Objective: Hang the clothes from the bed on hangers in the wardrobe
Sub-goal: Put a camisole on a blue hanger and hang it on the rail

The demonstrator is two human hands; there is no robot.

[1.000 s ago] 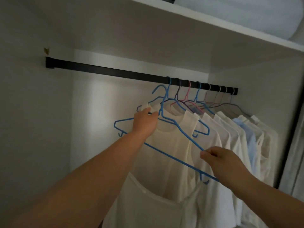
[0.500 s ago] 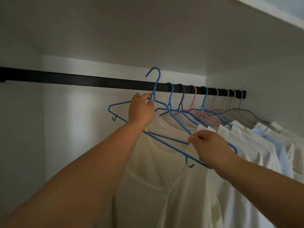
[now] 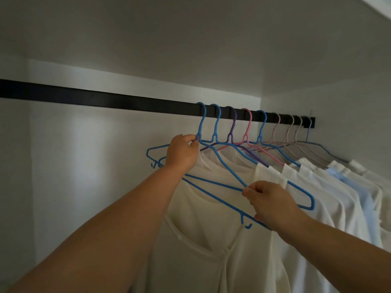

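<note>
A bare blue hanger (image 3: 222, 163) hangs by its hook on the black wardrobe rail (image 3: 105, 100), leftmost in the row. My left hand (image 3: 183, 152) grips it just below the hook. My right hand (image 3: 268, 203) pinches its right shoulder and lower bar. Behind it hang several white and cream tops (image 3: 213, 208) on blue, purple and pink hangers, with a pale blue shirt (image 3: 357, 191) further right. A cream strappy top (image 3: 201, 261) hangs lowest at the front.
The rail's left half carries nothing. A white shelf underside (image 3: 190, 39) sits close above the rail. The wardrobe's right side wall (image 3: 338, 92) stands just past the last hangers.
The blue hanger's hook was above and in front of the rail; now it sits over the rail beside the others. Both hands kept their hold and the view moved closer.
</note>
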